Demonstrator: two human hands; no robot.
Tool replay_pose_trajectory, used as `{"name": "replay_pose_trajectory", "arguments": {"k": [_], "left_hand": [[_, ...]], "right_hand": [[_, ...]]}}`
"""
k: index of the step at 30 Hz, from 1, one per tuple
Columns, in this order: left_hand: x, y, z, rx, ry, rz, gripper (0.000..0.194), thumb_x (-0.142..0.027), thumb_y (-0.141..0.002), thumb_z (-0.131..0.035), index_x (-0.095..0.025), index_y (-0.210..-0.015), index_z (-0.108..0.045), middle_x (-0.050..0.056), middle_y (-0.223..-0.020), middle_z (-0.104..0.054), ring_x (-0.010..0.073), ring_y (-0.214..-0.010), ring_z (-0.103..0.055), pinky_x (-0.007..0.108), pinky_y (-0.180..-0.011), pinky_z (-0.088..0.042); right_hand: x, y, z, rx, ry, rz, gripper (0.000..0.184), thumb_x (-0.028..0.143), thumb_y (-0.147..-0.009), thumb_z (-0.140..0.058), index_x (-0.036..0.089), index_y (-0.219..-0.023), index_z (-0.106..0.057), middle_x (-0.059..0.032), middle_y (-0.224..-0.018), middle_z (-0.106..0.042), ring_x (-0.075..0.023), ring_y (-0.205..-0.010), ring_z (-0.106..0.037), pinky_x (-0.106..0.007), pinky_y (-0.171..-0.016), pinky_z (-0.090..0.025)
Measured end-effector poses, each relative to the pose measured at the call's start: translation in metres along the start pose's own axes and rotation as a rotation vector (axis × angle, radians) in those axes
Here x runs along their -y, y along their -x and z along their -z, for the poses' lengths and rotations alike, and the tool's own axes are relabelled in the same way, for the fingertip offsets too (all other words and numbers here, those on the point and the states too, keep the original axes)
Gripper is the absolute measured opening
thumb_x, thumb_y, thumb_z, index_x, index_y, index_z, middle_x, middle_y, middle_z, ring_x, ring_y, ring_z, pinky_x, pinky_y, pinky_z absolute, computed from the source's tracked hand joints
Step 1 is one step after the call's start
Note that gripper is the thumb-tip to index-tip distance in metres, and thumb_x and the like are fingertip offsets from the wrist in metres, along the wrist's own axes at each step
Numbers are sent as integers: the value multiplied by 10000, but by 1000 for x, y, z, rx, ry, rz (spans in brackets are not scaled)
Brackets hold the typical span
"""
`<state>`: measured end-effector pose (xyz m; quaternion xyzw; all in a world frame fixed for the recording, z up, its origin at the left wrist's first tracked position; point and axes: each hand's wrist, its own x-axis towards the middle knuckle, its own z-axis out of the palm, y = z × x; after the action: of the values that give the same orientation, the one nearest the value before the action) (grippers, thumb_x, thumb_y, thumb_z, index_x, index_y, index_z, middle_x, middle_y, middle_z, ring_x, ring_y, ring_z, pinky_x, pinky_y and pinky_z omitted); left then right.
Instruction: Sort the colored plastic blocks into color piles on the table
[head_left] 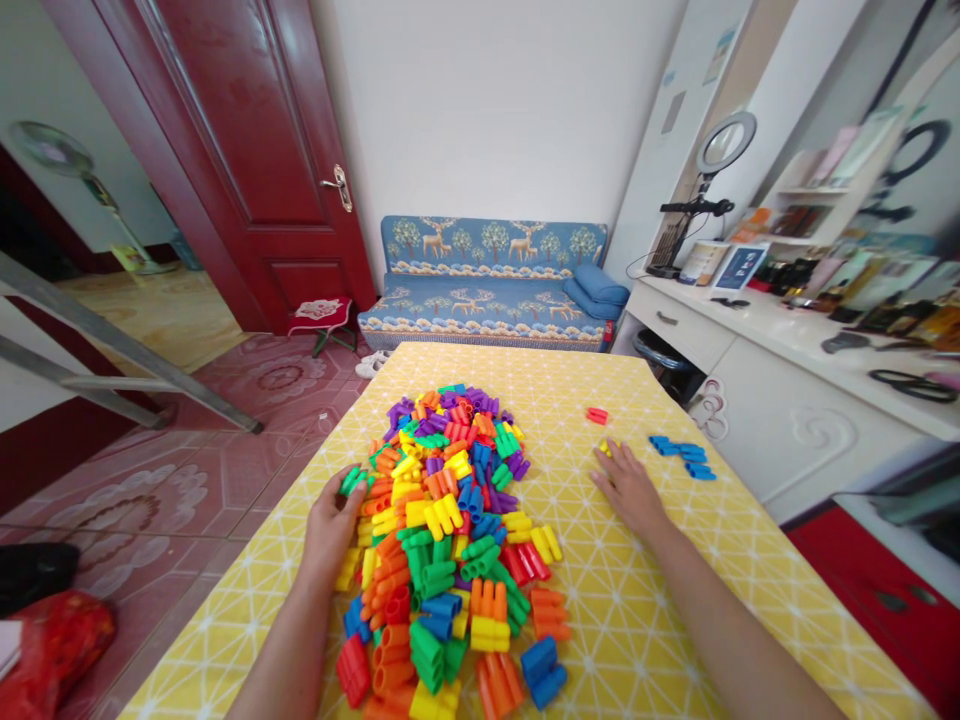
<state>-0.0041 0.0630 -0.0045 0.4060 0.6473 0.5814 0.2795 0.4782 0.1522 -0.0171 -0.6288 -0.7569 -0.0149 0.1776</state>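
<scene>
A large heap of plastic toy building blocks (pixel 442 515), made of joined tubes in green, orange, yellow, blue, red and purple, covers the left half of the table. At the heap's left edge, my left hand (pixel 330 520) is closed on a green block (pixel 351 480) between thumb and fingers. My right hand (pixel 631 488) is low over the right side of the table, its fingertips on a small yellow block (pixel 604 447) that they partly hide. Beyond it lies a red block (pixel 597 415). To its right sits a small group of blue blocks (pixel 684 455).
A yellow cloth with white lines covers the table (pixel 622 620). Behind it stands a blue patterned sofa (pixel 487 290). At right is a white dresser (pixel 697 330) crowded with bottles and a ring light (pixel 726 142). A metal ladder (pixel 127 380) leans at left near a red door (pixel 255 130).
</scene>
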Motion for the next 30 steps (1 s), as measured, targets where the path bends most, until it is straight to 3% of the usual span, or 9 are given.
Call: {"name": "replay_pose_trajectory", "arguments": {"k": [7, 11, 13, 17, 19, 22, 27, 30], "left_hand": [[-4, 1, 0, -3, 4, 14, 639, -555, -693, -679, -180, -1203, -595, 66, -1061, -682, 226, -924, -628, 344, -855, -493], [-2, 1, 0, -9, -6, -5, 630, -552, -703, -674, -182, -1206, -597, 71, -1072, -680, 230, -940, -626, 349, -869, -487], [-1, 0, 0, -12, -5, 1, 635, -553, -698, -677, -177, -1203, -598, 73, -1064, -682, 231, -932, -628, 352, -864, -488], [1, 0, 0, -13, 23, 2, 630, -548, -694, -686, -172, -1193, -604, 74, -1062, -686, 224, -914, -633, 342, -849, -494], [3, 0, 0, -17, 21, -2, 624, -548, -699, -683, -172, -1190, -607, 72, -1049, -688, 222, -907, -632, 337, -838, -496], [3, -1, 0, -18, -16, -8, 619, -553, -715, -664, -177, -1203, -599, 72, -1054, -682, 227, -928, -623, 343, -846, -487], [2, 0, 0, -11, -20, -17, 610, -546, -721, -656, -175, -1200, -592, 75, -1079, -669, 234, -970, -608, 354, -892, -463], [0, 1, 0, 0, -6, 0, 616, -551, -725, -647, -175, -1208, -583, 72, -1053, -672, 230, -930, -614, 349, -848, -480]], "right_hand": [[0, -8, 4, 29, 10, -32, 541, 478, -942, -350, 188, -1389, -444, -95, -1537, -306, -321, -1440, -176, -558, -1107, -260], [7, -2, 9, -65, -118, 15, 586, 480, -922, -399, 175, -1422, -391, -100, -1560, -246, -334, -1457, -29, -574, -1127, -212], [18, 6, 13, -82, -254, 65, 606, 487, -920, -411, 185, -1442, -353, -98, -1570, -218, -302, -1461, -47, -540, -1148, -200], [55, 40, 25, 131, -558, 133, 578, 493, -940, -385, 274, -1467, -296, -79, -1510, -365, -242, -1402, -309, -517, -1158, -204], [75, 59, 32, 252, -608, 213, 584, 513, -915, -450, 314, -1450, -329, -58, -1479, -419, -245, -1387, -340, -540, -1164, -151], [98, 77, 40, 303, -608, 298, 693, 552, -810, -615, 334, -1425, -382, -55, -1475, -424, -283, -1382, -340, -572, -1159, -107], [110, 82, 35, 191, -722, 309, 567, 573, -801, -615, 287, -1288, -562, -94, -1277, -606, -287, -1195, -541, -479, -1024, -407], [110, 81, 30, 108, -733, 263, 504, 569, -772, -651, 261, -1171, -643, -102, -1151, -663, -286, -1086, -593, -442, -936, -469]]}}
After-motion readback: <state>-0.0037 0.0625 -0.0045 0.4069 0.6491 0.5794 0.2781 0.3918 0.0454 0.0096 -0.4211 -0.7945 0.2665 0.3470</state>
